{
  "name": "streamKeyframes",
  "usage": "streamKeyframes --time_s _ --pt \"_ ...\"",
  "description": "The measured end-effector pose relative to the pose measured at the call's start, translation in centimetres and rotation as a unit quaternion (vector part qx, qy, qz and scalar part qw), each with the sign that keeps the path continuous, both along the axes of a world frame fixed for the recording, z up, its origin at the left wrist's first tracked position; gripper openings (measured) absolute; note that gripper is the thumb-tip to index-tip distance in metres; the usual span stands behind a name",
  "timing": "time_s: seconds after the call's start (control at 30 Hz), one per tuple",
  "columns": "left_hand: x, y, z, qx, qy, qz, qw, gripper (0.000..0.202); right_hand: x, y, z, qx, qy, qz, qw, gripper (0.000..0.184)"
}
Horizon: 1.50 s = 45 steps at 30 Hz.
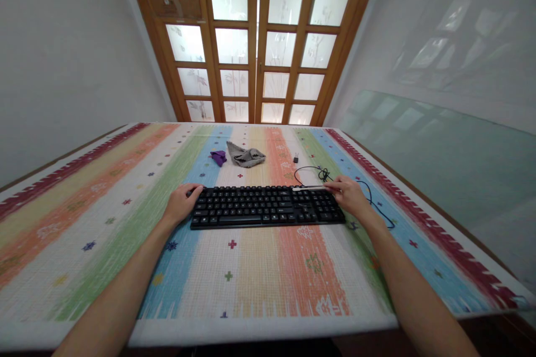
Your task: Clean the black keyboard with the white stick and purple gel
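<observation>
A black keyboard (251, 205) lies flat on the striped tablecloth in front of me, keys up. At its upper left corner my left hand (184, 201) is closed on the edge, thumb on top. Over the number pad's top edge is my right hand (345, 194), fingers pinched on a slim, light-coloured stick-like tool (309, 188). The tool points left along the keyboard's upper right edge; its exact kind is too small to make out. Behind the right hand, the keyboard's black cable (323, 174) is bunched in a loop and runs out to the right.
Beyond the keyboard lie a crumpled grey cloth (247, 156), a small purple cloth (218, 157) and a small black piece with thin prongs (296, 159). The striped tablecloth (259, 279) covers the table. Walls stand on both sides, with a wooden glazed door (258, 39) behind.
</observation>
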<state>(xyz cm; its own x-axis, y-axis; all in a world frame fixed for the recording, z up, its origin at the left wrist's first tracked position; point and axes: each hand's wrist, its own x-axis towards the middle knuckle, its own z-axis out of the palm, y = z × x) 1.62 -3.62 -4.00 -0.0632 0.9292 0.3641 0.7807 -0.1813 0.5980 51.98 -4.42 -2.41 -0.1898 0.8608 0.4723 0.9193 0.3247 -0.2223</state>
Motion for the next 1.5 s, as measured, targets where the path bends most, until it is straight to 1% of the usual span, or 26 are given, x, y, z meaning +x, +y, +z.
streamKeyframes --time_s 0.27,0.43,0.6,0.77,0.87,1.07,1.2,1.33,1.5 --pt "0.0 0.0 0.3 -0.007 -0.004 -0.001 1.000 0.045 1.3 -0.1 0.1 -0.006 -0.022 -0.031 0.999 0.025" --pt "0.0 -0.1 0.3 -0.006 -0.004 -0.002 1.000 0.048 2.2 -0.1 -0.1 0.001 -0.028 -0.030 0.999 0.028" --pt "0.1 -0.1 0.3 -0.012 -0.006 -0.001 1.000 0.051 2.8 -0.4 0.1 0.002 -0.036 -0.035 0.999 0.028" --pt "0.2 -0.3 0.6 -0.019 0.001 -0.002 1.000 0.053 2.9 -0.6 0.3 0.011 -0.020 -0.040 0.999 0.026" --pt "0.2 -0.3 0.7 -0.022 0.002 -0.008 1.000 0.052 3.0 -0.6 0.3 0.018 -0.009 -0.037 0.999 0.028" --pt "0.2 -0.3 0.4 -0.017 -0.004 -0.007 1.000 0.052 3.0 -0.4 0.0 0.050 0.022 -0.041 0.998 0.027" --pt "0.1 -0.1 0.1 -0.016 -0.011 -0.008 1.000 0.053 2.6 -0.2 0.1 0.071 0.064 -0.040 0.995 0.033" --pt "0.0 0.0 0.0 -0.015 -0.020 0.000 1.000 0.055 1.3 -0.3 0.4 0.083 0.105 -0.032 0.991 0.041" --pt "0.0 -0.1 0.1 -0.023 -0.016 0.002 1.000 0.059 -1.0 -0.6 0.6 0.079 0.128 0.003 0.989 0.038"
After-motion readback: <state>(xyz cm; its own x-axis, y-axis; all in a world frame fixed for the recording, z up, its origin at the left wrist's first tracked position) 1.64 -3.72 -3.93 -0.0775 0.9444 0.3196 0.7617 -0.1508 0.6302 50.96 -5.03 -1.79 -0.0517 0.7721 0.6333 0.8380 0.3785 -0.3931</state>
